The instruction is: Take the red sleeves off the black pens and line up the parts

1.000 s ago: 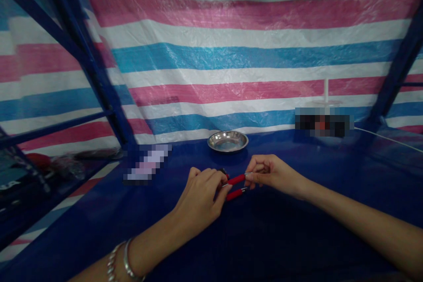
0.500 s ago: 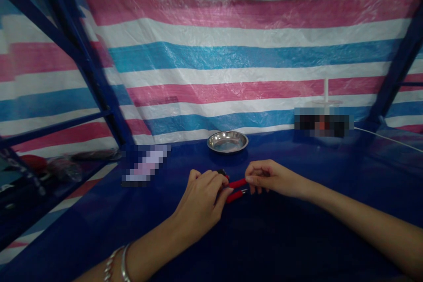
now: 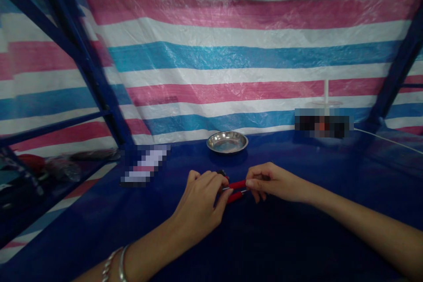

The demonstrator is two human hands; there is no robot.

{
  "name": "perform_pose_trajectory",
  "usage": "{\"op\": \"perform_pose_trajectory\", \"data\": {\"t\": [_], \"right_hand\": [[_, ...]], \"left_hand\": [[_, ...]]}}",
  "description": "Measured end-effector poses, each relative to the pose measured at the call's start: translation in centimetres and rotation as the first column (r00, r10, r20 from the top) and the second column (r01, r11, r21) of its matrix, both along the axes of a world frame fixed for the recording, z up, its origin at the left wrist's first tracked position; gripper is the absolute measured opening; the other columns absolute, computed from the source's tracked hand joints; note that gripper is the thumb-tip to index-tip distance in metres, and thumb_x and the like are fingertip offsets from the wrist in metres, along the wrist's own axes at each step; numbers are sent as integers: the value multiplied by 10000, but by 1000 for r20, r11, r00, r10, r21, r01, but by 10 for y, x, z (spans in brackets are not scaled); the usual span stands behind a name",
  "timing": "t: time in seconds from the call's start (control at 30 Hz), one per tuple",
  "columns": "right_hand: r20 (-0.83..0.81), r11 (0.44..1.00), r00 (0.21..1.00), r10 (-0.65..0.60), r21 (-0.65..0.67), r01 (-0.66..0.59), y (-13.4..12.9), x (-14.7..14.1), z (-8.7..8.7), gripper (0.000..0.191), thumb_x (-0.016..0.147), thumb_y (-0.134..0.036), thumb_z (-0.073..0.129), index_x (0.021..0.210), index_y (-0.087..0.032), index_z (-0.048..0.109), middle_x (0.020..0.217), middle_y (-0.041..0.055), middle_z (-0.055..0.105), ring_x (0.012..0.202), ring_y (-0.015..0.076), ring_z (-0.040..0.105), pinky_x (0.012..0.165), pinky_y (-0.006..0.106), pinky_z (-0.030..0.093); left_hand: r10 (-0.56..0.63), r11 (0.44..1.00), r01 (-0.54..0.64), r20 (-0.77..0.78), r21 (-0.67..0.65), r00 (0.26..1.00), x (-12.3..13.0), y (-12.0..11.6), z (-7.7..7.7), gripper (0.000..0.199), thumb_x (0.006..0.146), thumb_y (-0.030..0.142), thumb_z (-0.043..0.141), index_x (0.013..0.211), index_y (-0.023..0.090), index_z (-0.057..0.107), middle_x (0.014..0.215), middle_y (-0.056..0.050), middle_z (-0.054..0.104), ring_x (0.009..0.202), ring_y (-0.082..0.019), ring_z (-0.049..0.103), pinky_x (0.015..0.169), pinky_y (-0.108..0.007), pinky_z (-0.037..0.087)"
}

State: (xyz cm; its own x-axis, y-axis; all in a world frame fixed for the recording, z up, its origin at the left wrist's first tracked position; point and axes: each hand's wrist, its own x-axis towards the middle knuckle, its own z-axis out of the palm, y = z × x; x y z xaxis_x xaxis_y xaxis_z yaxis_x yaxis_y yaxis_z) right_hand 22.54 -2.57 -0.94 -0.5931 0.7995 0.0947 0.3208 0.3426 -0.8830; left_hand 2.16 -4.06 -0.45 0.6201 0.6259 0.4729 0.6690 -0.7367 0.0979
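Head view: nearest you, a smooth silver metal bangle (image 3: 122, 265) and a beaded silver bracelet (image 3: 107, 269) circle your left wrist above the glossy dark-blue tabletop (image 3: 280, 242). Your left hand (image 3: 206, 196) is curled, thumb and fingers closed on the left ends of two slim red cylindrical sticks with silvery metal parts. The lower red stick (image 3: 235, 197) lies just on your side of the upper red stick (image 3: 237, 184), both between your hands. Your right hand (image 3: 276, 181) pinches the right end of the upper one, its other fingers loosely bent. A small black object (image 3: 222, 172), mostly hidden, shows beyond your left knuckles. Farther off are a pixelated pale-lilac oblong (image 3: 147, 166) at left and a round, shallow, shiny metal dish (image 3: 227, 146) near the middle. Behind everything hangs a red, white and blue striped plastic sheet (image 3: 247, 57).
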Motion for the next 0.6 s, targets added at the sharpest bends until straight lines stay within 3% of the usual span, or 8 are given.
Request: {"op": "perform_pose_trajectory", "data": {"t": [0.3, 0.6], "right_hand": [[66, 998, 998, 3, 55, -6, 0, 2, 1, 280, 815, -373, 418, 735, -133, 539, 583, 6, 563, 478, 65, 461, 451, 188, 342], [88, 998, 996, -33, 64, 28, -2, -1, 1, 355, 818, -428, 382, 699, -135, 543, 516, 1, 543, 442, 73, 462, 437, 190, 338]], "left_hand": [[-15, 1000, 15, 14, -7, 1000, -2, 1, -1, 31, 815, 157, 469, 810, 164, 499, 770, -15, 571, 705, -180, 511, 631, -340, 281], [-37, 999, 37, 39, -3, 999, -2, 1, -3, 56, 833, 147, 450, 835, 167, 502, 802, -21, 576, 733, -180, 510, 651, -344, 284]]}}
